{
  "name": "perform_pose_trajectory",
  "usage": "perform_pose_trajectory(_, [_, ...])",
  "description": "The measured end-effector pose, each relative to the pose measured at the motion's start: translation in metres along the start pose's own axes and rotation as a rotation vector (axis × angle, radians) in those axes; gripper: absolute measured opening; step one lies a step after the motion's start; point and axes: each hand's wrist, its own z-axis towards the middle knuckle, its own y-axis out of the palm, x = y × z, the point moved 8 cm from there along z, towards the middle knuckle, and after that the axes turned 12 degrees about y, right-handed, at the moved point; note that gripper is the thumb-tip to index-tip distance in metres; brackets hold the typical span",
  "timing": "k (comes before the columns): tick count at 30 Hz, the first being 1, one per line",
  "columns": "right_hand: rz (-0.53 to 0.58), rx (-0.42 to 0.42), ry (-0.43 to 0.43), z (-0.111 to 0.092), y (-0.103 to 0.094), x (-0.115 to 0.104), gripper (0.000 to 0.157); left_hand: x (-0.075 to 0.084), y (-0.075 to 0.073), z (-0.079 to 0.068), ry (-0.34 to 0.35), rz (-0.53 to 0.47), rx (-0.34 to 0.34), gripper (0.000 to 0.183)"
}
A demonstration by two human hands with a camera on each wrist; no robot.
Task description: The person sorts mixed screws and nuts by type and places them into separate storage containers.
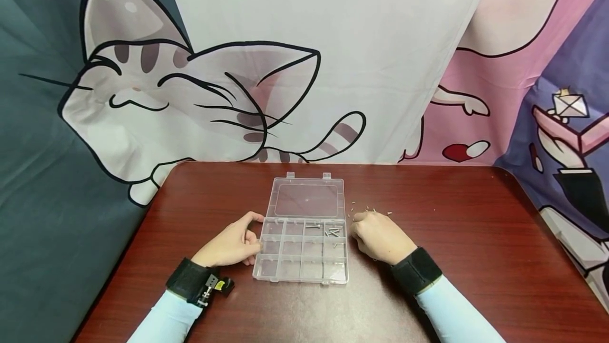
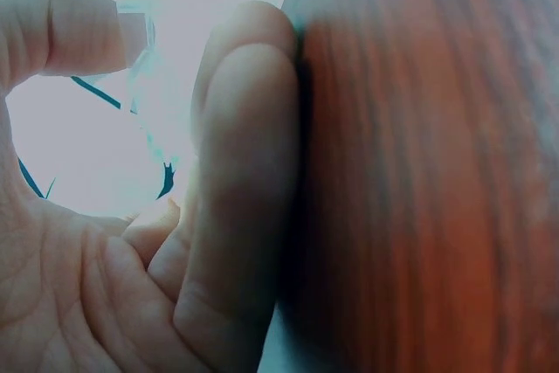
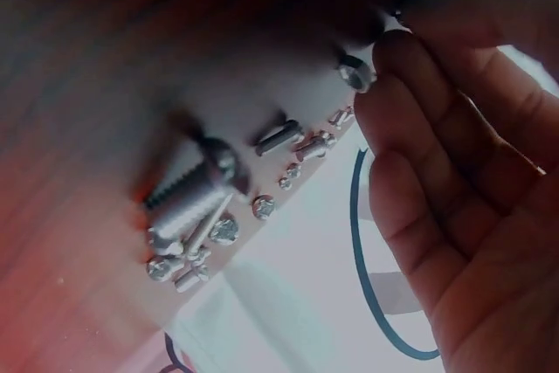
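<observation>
A clear plastic compartment box (image 1: pixel 301 248) lies with its lid (image 1: pixel 306 200) folded back. Several silver screws (image 1: pixel 334 231) sit in its upper right compartments. My left hand (image 1: pixel 233 241) holds the box's left edge with thumb and index finger; lower fingers (image 2: pixel 249 155) of that hand rest along the tabletop in the left wrist view. Right of the box, my right hand (image 1: pixel 380 237) is down at the table with curled fingers, by loose screws (image 3: pixel 196 189). Its fingertips come together in shadow, and I cannot tell whether they pinch a screw.
The reddish-brown table (image 1: pixel 452 237) extends on both sides of the box. A few tiny loose pieces (image 1: pixel 370 209) lie just behind my right hand. Behind the table's far edge hangs a printed cloth (image 1: pixel 380 68) with a cartoon cat.
</observation>
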Motion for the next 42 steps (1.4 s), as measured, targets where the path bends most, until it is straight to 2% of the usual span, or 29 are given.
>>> perform_pose_trajectory(9, [-0.053,0.019,0.005,-0.003,0.002,0.002,0.029,0.001,0.002,-0.002,-0.003,0.01,-0.001,0.06])
perform_pose_trajectory(15, [0.033,0.034,0.056,-0.002,-0.009,0.006,0.026,0.002,0.002,-0.003,0.002,0.013,0.0,0.06])
perform_pose_trajectory(19, [0.103,0.058,0.054,0.0,-0.021,0.004,0.026,0.003,0.003,-0.002,0.008,0.007,-0.005,0.061])
perform_pose_trajectory(27, [0.259,0.131,-0.039,0.0,-0.04,-0.008,0.024,0.004,0.008,-0.002,0.022,-0.046,-0.028,0.058])
perform_pose_trajectory(32, [0.356,0.147,-0.109,0.0,-0.05,-0.019,0.024,0.004,0.009,-0.002,0.024,-0.06,-0.035,0.056])
perform_pose_trajectory(42, [0.386,0.16,-0.14,0.0,-0.064,-0.03,0.023,0.005,0.009,0.0,0.024,-0.055,-0.038,0.055])
